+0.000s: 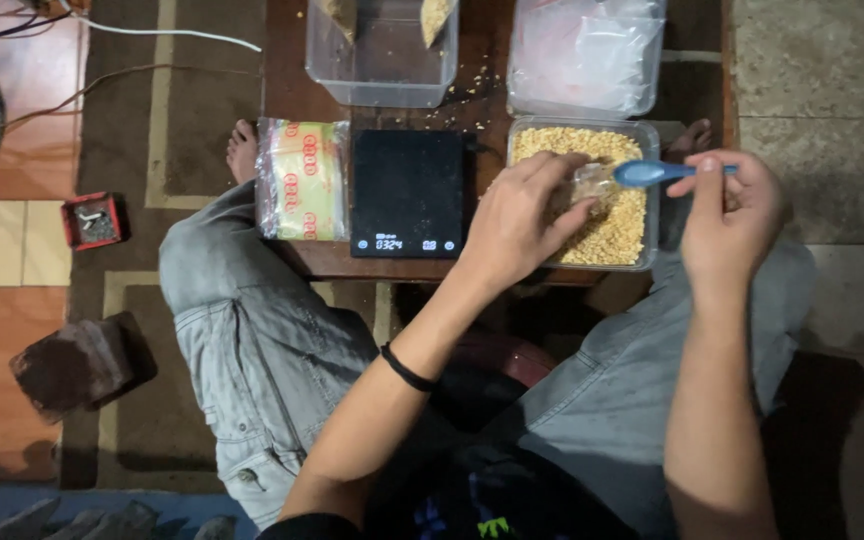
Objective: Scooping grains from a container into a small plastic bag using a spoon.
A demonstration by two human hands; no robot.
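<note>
Head view looks down on a dark wooden tabletop [297, 95] between the seated person's knees. Biggest on it is a clear tub of yellow grain [620, 222], then a black digital scale [408, 192] and a pack of bags [303, 180]. Over the tub, the left hand [522, 222] pinches a small clear bag [590, 182]. The right hand [734, 215] is closed round a blue spoon [657, 172], its bowl at the bag's mouth.
</note>
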